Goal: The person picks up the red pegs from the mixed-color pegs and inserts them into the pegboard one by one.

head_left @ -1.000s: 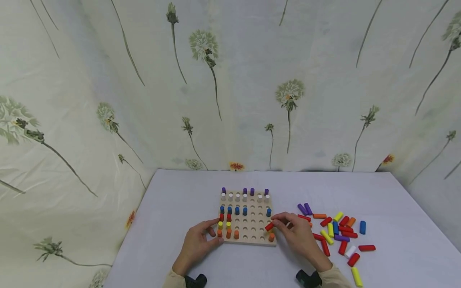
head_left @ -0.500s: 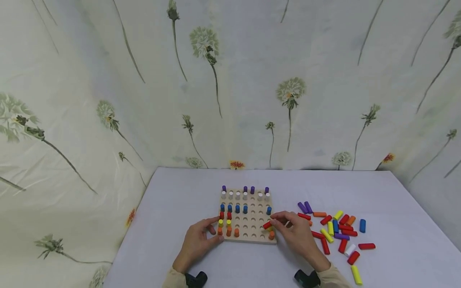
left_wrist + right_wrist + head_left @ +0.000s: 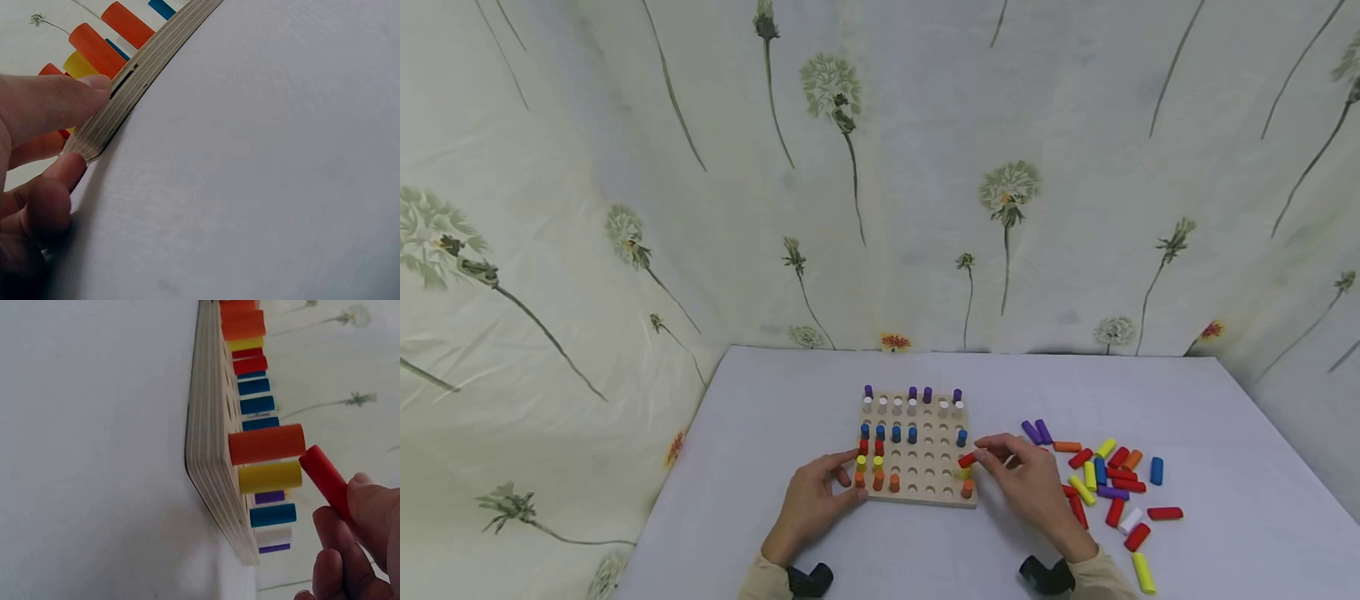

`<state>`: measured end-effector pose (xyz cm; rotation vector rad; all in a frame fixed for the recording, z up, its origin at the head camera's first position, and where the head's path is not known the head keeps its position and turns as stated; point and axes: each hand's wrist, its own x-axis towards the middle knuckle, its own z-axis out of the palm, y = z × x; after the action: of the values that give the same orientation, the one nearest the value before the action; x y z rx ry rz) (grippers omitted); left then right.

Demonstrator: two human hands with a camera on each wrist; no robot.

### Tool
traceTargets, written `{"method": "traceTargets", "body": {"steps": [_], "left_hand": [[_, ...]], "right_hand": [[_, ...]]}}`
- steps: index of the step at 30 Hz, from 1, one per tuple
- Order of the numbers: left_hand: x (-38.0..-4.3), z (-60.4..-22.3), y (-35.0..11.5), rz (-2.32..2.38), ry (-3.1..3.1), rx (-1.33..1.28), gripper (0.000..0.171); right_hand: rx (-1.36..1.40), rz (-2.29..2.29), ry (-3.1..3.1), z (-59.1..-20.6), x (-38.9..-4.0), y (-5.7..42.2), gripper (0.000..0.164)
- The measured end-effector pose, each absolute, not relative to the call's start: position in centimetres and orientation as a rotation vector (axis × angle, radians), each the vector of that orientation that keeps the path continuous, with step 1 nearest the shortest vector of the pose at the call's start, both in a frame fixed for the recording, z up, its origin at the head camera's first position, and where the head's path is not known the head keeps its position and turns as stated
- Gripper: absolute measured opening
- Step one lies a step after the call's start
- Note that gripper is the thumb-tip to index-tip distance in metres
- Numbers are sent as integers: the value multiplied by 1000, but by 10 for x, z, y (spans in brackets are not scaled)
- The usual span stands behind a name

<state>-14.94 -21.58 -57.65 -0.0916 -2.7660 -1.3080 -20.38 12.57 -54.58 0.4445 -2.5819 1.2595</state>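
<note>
A wooden pegboard (image 3: 922,502) lies on the table with coloured pegs upright in rows. My left hand (image 3: 812,504) grips its near left corner, thumb on the front edge in the left wrist view, fingers along the side. My right hand (image 3: 1026,483) pinches a tilted red peg (image 3: 967,459) between thumb and fingers over the board's right side. That red peg (image 3: 326,481) is close to the top of an orange peg (image 3: 267,444) in the right wrist view; I cannot tell whether they touch. A yellow peg (image 3: 964,474) and a blue peg (image 3: 962,438) stand in the same right-hand column.
Loose pegs in red, yellow, blue, orange, purple and white lie scattered right of the board, among them a blue peg (image 3: 1157,472) and a yellow peg (image 3: 1142,573). The white table (image 3: 790,392) meets a flower-printed cloth (image 3: 917,208) behind.
My right hand has carried the red peg slightly toward the far side and right, uncovering the yellow peg beneath. The left hand keeps its grip on the board's corner.
</note>
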Motion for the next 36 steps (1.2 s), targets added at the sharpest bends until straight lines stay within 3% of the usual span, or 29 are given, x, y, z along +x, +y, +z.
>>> {"method": "traceTargets", "body": {"steps": [16,36], "left_hand": [[-148,-573,-215,-1325,-2768,-76,57],[-148,-575,-216,-1317,-2780,-84,57]], "right_hand": [[484,1271,-2542,-538,-204,115,18],[686,1071,-2751,-513,-227,40,8]]}}
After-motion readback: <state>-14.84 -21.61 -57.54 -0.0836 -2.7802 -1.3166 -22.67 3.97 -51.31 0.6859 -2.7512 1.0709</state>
